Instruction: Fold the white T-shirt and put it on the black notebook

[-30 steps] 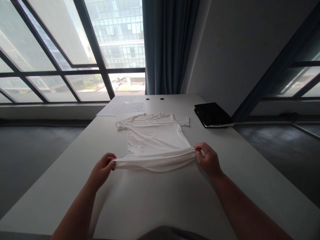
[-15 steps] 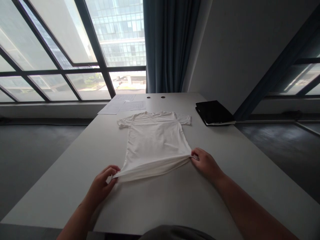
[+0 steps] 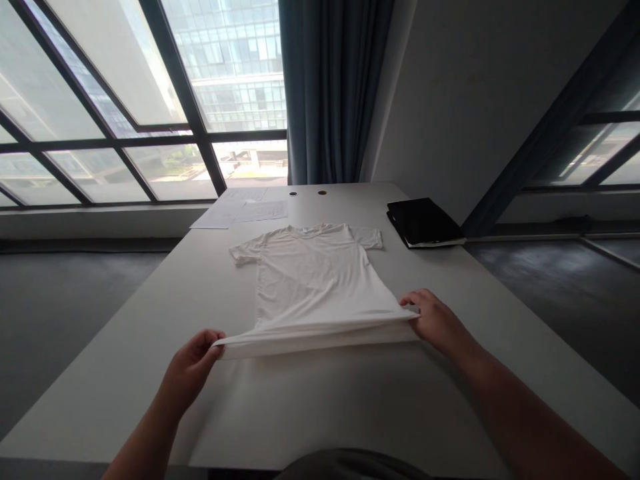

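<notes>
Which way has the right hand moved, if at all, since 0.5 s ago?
Yes, the right hand has moved rightward, judged against the black folder.

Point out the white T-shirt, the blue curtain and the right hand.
White T-shirt (image 3: 315,277), head view: middle of its body.
Blue curtain (image 3: 330,93), head view: its hanging folds.
Right hand (image 3: 436,323), head view: back of the hand.

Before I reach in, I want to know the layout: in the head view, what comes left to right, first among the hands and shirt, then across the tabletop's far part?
Left hand, white T-shirt, right hand. Then papers, first round spot, second round spot, black folder.
</notes>
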Motion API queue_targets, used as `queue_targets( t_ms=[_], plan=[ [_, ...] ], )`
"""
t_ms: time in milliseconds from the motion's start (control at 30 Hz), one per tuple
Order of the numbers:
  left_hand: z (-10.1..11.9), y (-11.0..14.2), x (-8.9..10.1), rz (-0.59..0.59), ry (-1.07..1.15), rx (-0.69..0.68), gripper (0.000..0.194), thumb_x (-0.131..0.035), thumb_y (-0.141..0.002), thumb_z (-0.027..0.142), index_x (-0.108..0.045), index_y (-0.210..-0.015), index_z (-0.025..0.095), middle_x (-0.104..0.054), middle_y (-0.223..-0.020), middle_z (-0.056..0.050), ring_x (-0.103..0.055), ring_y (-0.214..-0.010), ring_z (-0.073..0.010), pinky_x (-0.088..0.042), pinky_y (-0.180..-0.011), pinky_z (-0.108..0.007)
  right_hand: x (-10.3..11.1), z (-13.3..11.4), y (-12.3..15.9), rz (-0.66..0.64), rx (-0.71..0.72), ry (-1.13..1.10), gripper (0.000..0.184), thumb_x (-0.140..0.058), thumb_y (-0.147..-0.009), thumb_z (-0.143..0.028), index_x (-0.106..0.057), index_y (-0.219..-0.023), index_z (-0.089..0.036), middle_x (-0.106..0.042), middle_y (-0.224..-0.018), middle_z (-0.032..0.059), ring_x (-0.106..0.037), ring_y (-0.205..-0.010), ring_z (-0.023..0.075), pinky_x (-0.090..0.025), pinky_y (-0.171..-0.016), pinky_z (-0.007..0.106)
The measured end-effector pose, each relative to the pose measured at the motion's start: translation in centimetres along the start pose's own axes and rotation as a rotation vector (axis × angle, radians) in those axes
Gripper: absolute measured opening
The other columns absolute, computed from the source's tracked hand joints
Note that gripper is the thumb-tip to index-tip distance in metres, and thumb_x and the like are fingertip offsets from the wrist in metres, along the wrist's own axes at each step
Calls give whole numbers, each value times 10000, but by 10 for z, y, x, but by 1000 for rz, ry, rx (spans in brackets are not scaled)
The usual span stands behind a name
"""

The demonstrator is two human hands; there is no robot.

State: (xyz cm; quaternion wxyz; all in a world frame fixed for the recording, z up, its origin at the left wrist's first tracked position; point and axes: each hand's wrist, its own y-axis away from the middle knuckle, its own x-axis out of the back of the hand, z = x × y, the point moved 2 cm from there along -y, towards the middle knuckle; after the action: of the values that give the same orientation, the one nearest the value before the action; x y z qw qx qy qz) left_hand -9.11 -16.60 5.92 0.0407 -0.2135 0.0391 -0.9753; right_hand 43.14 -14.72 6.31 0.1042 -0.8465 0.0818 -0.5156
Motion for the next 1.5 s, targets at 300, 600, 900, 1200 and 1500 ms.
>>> queue_targets(
  t_ms=[300, 600, 900, 1200, 1500],
  plan=[
    [15, 14, 11, -266, -233, -238, 225, -634, -839, 402, -505, -765, 235, -730, -1102, -112, -669, -1047, -243, -563, -914, -347, 19, -7, 24, -34, 170, -5, 220, -540, -805, -202, -677, -972, -246, -750, -958, 60, -707, -824, 237, -562, -752, 338],
    [18, 24, 8, -679, -443, -349, 116, -533, -802, 132, -531, -806, 248, -694, -1377, -63, -637, -1282, -220, -532, -1061, -341, 18, 4, 41, -169, 501, 41, 246, -516, -913, -142, -719, -998, -250, -701, -1017, 89, -672, -942, 240, -569, -836, 362],
    [24, 27, -1, -710, -639, -337, 206, -593, -960, 370, -641, -798, 252, -746, -1253, -37, -702, -1148, -214, -550, -960, -281, 25, 9, 72, -591, 176, -63, 272, -614, -686, -136, -728, -880, -289, -722, -801, 17, -675, -715, 217, -493, -650, 288],
    [10, -10, -58, -336, -777, -456, 312, -515, -1016, 463, -701, -1155, 255, -705, -1309, -88, -673, -1183, -264, -533, -1022, -401, 7, -29, 20, -457, 323, 6, 219, -594, -934, -318, -789, -1019, -267, -770, -1030, 78, -720, -920, 252, -569, -864, 363],
    [-24, 9, -105, -350, -915, -643, 630, -538, -1015, 505, -429, -1607, 320, -298, -1718, -99, -288, -1577, -365, -352, -1242, -564, -88, -7, 25, -227, 430, 205, 576, -540, -1025, -356, -492, -1565, -163, -358, -1673, 191, -333, -1555, 335, -338, -1250, 547]
  ],
)
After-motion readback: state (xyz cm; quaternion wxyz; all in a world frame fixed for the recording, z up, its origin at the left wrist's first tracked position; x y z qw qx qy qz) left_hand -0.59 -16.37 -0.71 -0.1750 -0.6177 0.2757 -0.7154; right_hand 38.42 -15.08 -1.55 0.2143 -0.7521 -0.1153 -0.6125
